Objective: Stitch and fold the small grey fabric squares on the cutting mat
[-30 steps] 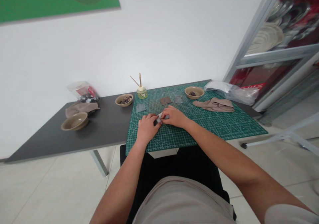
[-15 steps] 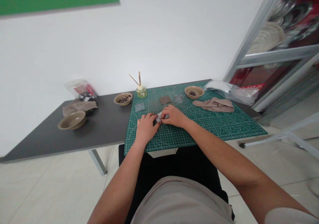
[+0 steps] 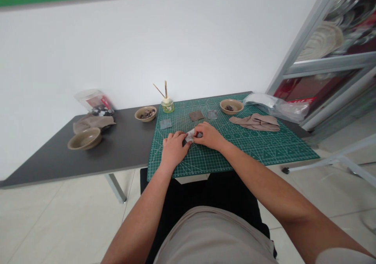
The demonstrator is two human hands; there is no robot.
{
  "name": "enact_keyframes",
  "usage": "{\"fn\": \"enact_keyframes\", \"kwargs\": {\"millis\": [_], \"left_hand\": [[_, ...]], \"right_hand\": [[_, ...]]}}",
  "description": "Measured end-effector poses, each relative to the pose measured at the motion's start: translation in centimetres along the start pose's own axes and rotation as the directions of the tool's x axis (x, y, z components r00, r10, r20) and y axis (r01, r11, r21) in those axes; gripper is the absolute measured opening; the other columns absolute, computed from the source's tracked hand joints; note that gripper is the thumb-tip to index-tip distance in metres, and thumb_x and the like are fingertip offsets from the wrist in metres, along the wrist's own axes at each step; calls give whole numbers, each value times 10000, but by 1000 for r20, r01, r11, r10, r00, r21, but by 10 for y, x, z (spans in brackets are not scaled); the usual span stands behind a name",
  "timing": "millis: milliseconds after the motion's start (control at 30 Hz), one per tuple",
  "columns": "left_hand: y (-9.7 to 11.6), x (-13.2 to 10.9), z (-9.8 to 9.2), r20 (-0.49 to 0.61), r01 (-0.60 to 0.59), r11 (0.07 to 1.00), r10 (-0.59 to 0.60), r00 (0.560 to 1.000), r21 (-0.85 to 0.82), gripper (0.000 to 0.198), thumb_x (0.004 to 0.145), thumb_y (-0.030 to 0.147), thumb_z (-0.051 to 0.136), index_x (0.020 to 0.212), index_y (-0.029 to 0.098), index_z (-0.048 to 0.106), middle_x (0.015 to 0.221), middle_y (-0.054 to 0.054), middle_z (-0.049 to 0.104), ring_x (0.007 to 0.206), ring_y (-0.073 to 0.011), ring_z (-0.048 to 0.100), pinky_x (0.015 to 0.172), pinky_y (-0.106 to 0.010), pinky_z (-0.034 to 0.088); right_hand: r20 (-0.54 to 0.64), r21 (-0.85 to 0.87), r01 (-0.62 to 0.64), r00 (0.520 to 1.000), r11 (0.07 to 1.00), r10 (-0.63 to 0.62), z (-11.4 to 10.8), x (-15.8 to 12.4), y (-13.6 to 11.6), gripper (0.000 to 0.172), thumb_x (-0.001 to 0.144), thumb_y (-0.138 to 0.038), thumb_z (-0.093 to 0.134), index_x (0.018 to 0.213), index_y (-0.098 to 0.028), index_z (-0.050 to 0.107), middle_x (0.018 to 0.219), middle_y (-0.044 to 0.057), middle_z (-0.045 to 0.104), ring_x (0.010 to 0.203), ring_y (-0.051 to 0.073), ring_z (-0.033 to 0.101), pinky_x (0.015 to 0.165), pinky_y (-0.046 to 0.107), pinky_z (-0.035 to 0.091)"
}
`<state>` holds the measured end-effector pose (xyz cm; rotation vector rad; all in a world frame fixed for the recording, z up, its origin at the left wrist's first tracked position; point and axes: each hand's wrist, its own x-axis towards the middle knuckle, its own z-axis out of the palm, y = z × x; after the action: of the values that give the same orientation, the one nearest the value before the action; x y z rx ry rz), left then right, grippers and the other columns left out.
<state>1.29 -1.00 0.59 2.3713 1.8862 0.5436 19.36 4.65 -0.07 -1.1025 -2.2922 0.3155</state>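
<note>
Both my hands meet over the middle of a green cutting mat (image 3: 264, 148). My left hand (image 3: 173, 148) and my right hand (image 3: 208, 135) pinch a small pale packet (image 3: 190, 135) between their fingertips, with something dark inside or under it. On the mat behind the hands lie a grey square patch (image 3: 165, 123), a brown square patch (image 3: 195, 116) and a small clear packet (image 3: 212, 114).
A grey table (image 3: 117, 150) carries the mat. On it stand a reed diffuser jar (image 3: 167, 105), a bowl of dark pieces (image 3: 145, 113), another bowl (image 3: 231, 106), an empty bowl (image 3: 84, 138), beige cloth (image 3: 255, 122), plastic bags (image 3: 276, 106). A glass cabinet (image 3: 329, 56) stands right.
My hands have stayed together on the small packet, with the fingers shifting slightly. The view has drifted a little.
</note>
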Motion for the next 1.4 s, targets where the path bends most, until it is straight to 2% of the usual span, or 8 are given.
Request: {"fn": "enact_keyframes", "kwargs": {"millis": [133,267,500,733,900,1100,1300,1400], "left_hand": [[1,0,0,4,-2,1000,2,1000,-6,326,931,424,545,1203,288,662,1277,-73,638,1141,-310,527,933,-479,423],[2,0,-2,21,6,1000,-6,1000,13,331,938,427,532,1203,274,659,1284,-72,638,1144,-297,528,930,-468,428],[2,0,-3,25,11,999,-12,1000,52,351,945,445,525,1229,277,641,1311,-53,632,1160,-280,531,929,-442,429],[2,0,-3,21,14,999,-15,1000,50,354,945,447,525,1231,275,642,1303,-42,640,1140,-272,537,907,-440,435],[2,0,-4,28,16,999,-17,999,47,349,938,434,538,1226,272,649,1316,-38,637,1156,-277,535,918,-446,435],[3,1,-4,34,21,999,-23,999,45,374,941,440,524,1254,270,638,1315,-57,630,1159,-281,532,932,-450,438],[2,0,-5,35,20,999,-22,999,44,366,939,434,522,1240,269,647,1306,-54,636,1149,-279,534,927,-448,442],[2,0,-5,36,22,999,-23,999,46,371,936,435,528,1243,266,647,1322,-51,632,1157,-283,533,930,-451,441]], "right_hand": [[-31,-68,-79,997,995,77,2,2,2,109,843,-253,710,755,-190,696,835,49,687,873,216,535,815,340,394],[11,-80,-2,1000,997,3,3,5,2,129,889,-283,675,814,-205,744,880,45,737,859,211,548,827,355,400],[-19,-1,28,999,1000,-28,2,1,7,104,765,-209,777,705,-199,693,804,13,706,810,188,560,831,335,412],[11,-46,10,1000,999,-9,6,6,5,89,870,-248,682,805,-202,722,858,34,736,841,208,543,796,341,398],[16,11,76,997,997,-76,5,2,6,100,789,-230,742,740,-194,662,821,17,689,825,189,536,813,324,392],[-39,-51,-17,999,999,16,3,4,9,90,815,-194,700,736,-186,656,825,41,678,850,205,518,815,336,386],[35,6,99,994,995,-99,3,4,5,98,824,-221,702,754,-190,639,839,20,678,826,188,515,832,323,383],[15,-21,77,997,997,-77,1,2,6,143,790,-234,724,723,-192,605,815,19,638,820,192,502,828,323,385]]}}
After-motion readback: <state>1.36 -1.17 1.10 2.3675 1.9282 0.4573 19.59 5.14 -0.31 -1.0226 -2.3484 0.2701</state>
